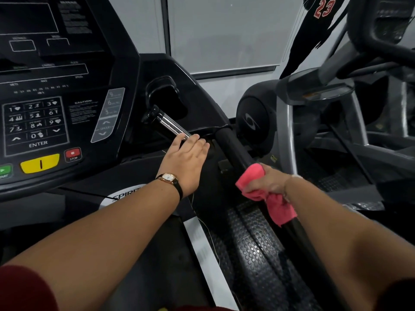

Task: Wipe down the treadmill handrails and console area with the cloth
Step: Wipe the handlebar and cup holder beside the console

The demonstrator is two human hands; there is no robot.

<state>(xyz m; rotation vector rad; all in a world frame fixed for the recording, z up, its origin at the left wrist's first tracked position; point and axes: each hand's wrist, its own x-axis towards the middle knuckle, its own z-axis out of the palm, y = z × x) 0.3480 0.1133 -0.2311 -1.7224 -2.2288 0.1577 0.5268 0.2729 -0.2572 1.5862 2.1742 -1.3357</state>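
Cloth (250, 177) wraps handrail (233, 147) (console (38, 122) leftward).

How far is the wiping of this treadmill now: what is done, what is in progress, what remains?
Done: nothing shows it. In hand: the right hand grips the pink cloth around the black side handrail, midway along. The left hand rests with straight fingers at the chrome grip, without cloth. Left, probably: the rail's upper stretch, the chrome grip and the console.
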